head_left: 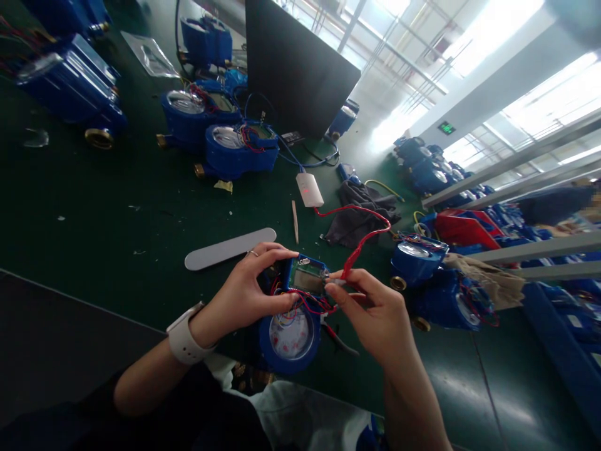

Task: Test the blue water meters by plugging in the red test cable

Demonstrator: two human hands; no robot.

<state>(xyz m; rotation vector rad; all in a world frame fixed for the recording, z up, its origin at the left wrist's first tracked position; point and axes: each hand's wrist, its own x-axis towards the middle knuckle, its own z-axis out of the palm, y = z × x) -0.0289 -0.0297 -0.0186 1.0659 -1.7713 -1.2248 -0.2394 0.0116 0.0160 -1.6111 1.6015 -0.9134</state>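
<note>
A blue water meter [290, 335] with a round dial and an open electronics box lies at the near edge of the green table [117, 207]. My left hand [246, 294], with a white watch on its wrist and a ring on one finger, grips the box from the left. With fingertips pinched, my right hand [375, 313] holds a red clip lead [361, 241] against the small circuit board [307, 279] in the box. Loose red and blue wires spill out between the two hands.
A white adapter [308, 189] with a red light feeds the red lead. Several blue meters [239, 147] stand at the back left, others [422, 263] at the right. A grey flat strip [230, 248], a wooden stick [295, 220], a dark cloth [357, 216] and a black panel [295, 62] are nearby.
</note>
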